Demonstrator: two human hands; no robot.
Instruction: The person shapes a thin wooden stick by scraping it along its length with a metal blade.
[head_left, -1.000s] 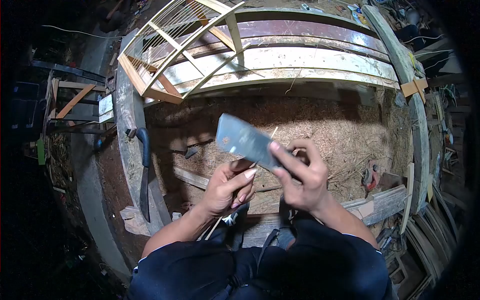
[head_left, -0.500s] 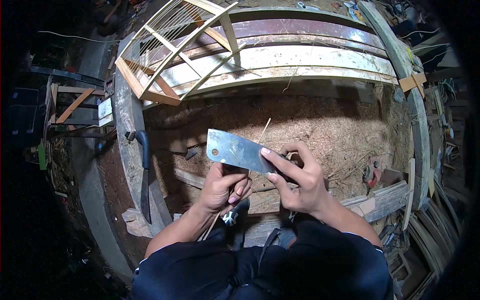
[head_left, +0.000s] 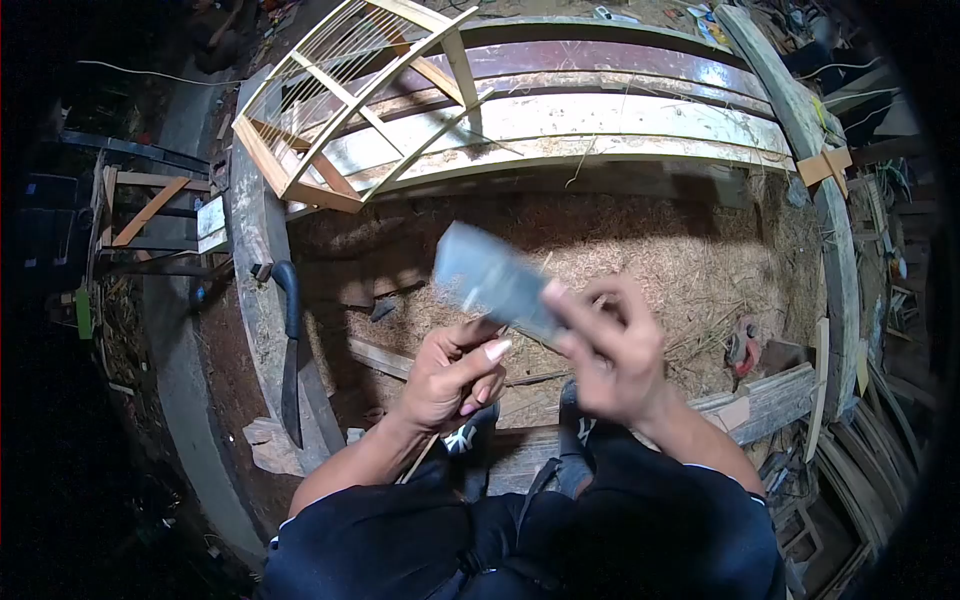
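Observation:
My right hand (head_left: 620, 350), blurred by motion, is closed on a cleaver (head_left: 487, 272) with a broad, flat grey blade. The blade points up and to the left, above my left hand, and is smeared too. My left hand (head_left: 440, 380) is closed around a thin bamboo strip (head_left: 420, 458), with the thumb lying along the top. One end of the strip slants down toward my lap; the other passes behind the blade. Whether the cleaver's edge touches the strip I cannot tell.
A wooden frame with thin parallel sticks (head_left: 262, 160) rests on the plank bench (head_left: 620, 115) ahead. A dark-handled knife (head_left: 288, 320) lies on the left beam (head_left: 255, 230). Shavings (head_left: 640, 240) cover the ground, and a red-and-grey tool (head_left: 742, 355) sits at the right.
The cleaver has tilted more steeply, its far end rising and shifting right. My right hand has moved slightly right, and my left thumb has straightened. The left hand keeps the strip.

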